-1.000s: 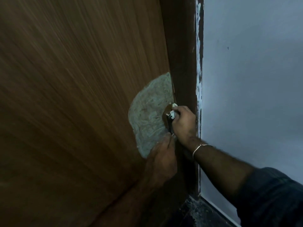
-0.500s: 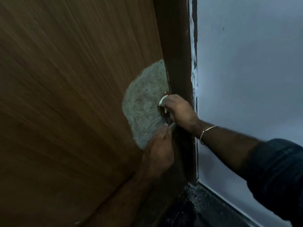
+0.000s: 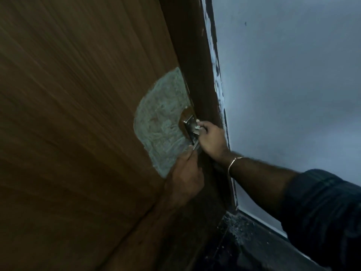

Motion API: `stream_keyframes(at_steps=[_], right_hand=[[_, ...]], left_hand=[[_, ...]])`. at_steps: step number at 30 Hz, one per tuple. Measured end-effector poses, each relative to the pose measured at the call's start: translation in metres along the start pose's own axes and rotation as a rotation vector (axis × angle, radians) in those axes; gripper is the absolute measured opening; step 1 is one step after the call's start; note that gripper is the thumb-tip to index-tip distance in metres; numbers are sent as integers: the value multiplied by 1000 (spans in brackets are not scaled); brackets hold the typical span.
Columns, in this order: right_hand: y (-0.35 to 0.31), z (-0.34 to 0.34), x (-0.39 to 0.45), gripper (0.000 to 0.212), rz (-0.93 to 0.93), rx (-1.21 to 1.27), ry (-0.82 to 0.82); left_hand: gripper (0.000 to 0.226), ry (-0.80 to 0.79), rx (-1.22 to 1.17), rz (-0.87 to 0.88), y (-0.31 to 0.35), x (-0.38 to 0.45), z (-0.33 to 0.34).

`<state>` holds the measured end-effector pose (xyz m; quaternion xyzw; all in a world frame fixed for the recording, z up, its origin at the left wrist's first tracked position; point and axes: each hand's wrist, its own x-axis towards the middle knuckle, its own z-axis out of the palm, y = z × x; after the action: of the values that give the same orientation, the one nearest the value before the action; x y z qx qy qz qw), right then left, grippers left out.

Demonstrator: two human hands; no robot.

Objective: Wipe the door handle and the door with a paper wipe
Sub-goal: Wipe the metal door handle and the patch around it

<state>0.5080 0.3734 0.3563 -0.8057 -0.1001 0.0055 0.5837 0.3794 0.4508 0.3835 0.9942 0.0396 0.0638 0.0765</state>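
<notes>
A brown wooden door (image 3: 78,114) fills the left of the view. Near its right edge is a grey patch (image 3: 162,124) around a metal door handle (image 3: 189,124). My right hand (image 3: 212,140) pinches a small white paper wipe (image 3: 197,130) and presses it against the handle. My left hand (image 3: 185,178) is just below, its fingertips pinching the handle's lower end against the door. Most of the wipe is hidden inside my right hand.
A dark door frame (image 3: 197,55) with chipped white paint runs beside the door. A pale blue-grey wall (image 3: 293,85) takes up the right side. Dark speckled floor (image 3: 244,243) shows at the bottom right.
My right hand has shifted with the wipe from the top of the handle to its right side, uncovering the metal. My left hand has kept its place below the handle.
</notes>
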Motion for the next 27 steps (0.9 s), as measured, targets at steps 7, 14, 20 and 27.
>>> stream_keyframes(at_steps=[7, 14, 20, 27], right_hand=[[8, -6, 0, 37, 105, 333, -94], [37, 9, 2, 39, 193, 717, -72], [28, 26, 1, 29, 367, 853, 68], [22, 29, -6, 27, 452, 1067, 147]], left_hand=[[64, -53, -17, -39, 1, 0, 0], [66, -141, 9, -77, 11, 3, -15], [66, -191, 60, -80, 14, 3, -23], [63, -207, 43, -78, 12, 2, -28]])
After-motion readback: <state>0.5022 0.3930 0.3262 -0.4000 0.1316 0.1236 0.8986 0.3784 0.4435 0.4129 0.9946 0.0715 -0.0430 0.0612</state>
